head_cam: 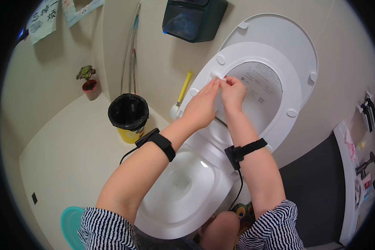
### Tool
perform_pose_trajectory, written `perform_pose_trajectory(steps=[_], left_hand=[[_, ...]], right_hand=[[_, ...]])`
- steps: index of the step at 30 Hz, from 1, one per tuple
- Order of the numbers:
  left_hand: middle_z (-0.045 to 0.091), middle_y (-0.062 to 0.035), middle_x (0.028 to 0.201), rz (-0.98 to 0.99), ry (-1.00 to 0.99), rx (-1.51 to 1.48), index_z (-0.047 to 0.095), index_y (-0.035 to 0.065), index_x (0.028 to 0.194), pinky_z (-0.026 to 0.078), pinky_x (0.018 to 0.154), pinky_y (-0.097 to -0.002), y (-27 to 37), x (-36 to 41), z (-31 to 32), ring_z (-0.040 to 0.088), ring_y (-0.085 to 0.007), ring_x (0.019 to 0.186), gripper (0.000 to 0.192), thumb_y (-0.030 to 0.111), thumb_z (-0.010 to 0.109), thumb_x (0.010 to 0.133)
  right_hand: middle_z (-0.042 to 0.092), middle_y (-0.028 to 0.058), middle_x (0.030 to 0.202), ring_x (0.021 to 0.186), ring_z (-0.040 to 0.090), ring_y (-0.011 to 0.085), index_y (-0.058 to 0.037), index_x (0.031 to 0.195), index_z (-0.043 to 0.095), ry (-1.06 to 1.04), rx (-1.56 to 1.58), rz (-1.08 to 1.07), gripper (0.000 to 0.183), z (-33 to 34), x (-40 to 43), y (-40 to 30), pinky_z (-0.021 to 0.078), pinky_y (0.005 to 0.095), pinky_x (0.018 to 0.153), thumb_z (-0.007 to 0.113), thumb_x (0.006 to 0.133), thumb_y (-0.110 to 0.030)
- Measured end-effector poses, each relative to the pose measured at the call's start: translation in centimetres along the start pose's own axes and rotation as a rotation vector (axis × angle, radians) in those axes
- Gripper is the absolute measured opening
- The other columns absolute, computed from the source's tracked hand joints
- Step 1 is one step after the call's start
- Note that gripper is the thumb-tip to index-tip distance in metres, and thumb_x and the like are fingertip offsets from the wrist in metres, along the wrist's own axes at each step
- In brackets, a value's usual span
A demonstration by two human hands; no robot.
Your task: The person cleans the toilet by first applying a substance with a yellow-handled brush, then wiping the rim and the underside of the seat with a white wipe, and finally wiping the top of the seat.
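Note:
Both of my hands meet at the underside of a raised white toilet seat [287, 84], near its left edge. My right hand [233, 92] pinches a small white piece [220, 78] between thumb and fingers; what it is cannot be made out. My left hand [201, 106] lies with its fingers extended and their tips against the same piece. Its thumb is hidden, so I cannot tell whether it grips. Behind the seat stands the raised lid [303, 47], bearing printed writing inside the ring. Below my forearms is the white toilet bowl [175, 184], with water at its bottom.
A yellow bin [125, 135] with a black liner stands left, near a toilet brush with a yellow handle [185, 86]. A potted plant [90, 89] sits in the corner. A dark box [190, 22] hangs above. A teal basin [72, 225] is lower left. Cables trail from both wrist straps.

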State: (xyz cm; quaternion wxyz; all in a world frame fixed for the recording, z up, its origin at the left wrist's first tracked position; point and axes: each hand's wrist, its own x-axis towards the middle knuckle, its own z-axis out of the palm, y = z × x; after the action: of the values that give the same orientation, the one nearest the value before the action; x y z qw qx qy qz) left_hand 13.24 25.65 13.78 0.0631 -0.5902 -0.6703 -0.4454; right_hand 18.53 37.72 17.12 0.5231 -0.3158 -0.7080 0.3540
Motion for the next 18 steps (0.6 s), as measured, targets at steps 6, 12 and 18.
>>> perform_pose_trajectory(steps=[6, 12, 18], left_hand=[[0.034, -0.0182, 0.156, -0.144, -0.131, 0.09, 0.031, 0.0016, 0.15, 0.033, 0.115, -0.0425, -2.5, -4.3, 1.7, 0.033, -0.0359, 0.143, 0.073, -0.012, 0.042, 0.08], [0.038, -0.0193, 0.153, -0.186, -0.375, 0.131, 0.033, 0.0031, 0.149, 0.037, 0.112, -0.0457, -3.2, -7.9, 2.3, 0.035, -0.0378, 0.142, 0.072, -0.01, 0.045, 0.079], [0.047, -0.0206, 0.145, -0.164, -0.561, 0.038, 0.037, 0.0064, 0.148, 0.041, 0.108, -0.0454, -2.2, -9.9, 4.2, 0.042, -0.0403, 0.135, 0.069, -0.006, 0.05, 0.081]], right_hand=[[0.072, 0.014, 0.077, 0.069, 0.068, 0.0224, 0.0015, 0.089, 0.073, -0.206, -0.221, 0.031, 0.02, 0.3, -3.5, 4.9, 0.0528, 0.0337, 0.067, 0.076, 0.076, -0.014], [0.07, 0.0189, 0.078, 0.071, 0.068, 0.0348, -0.0009, 0.084, 0.073, -0.399, -0.497, 0.009, 0.017, -1.2, -7.5, 6.6, 0.0532, 0.0402, 0.068, 0.074, 0.075, -0.015], [0.07, 0.0188, 0.079, 0.077, 0.069, 0.0344, -0.0019, 0.079, 0.072, -0.518, -0.826, -0.335, 0.011, -5.1, -9.8, 7.8, 0.0535, 0.041, 0.07, 0.071, 0.076, -0.012]])
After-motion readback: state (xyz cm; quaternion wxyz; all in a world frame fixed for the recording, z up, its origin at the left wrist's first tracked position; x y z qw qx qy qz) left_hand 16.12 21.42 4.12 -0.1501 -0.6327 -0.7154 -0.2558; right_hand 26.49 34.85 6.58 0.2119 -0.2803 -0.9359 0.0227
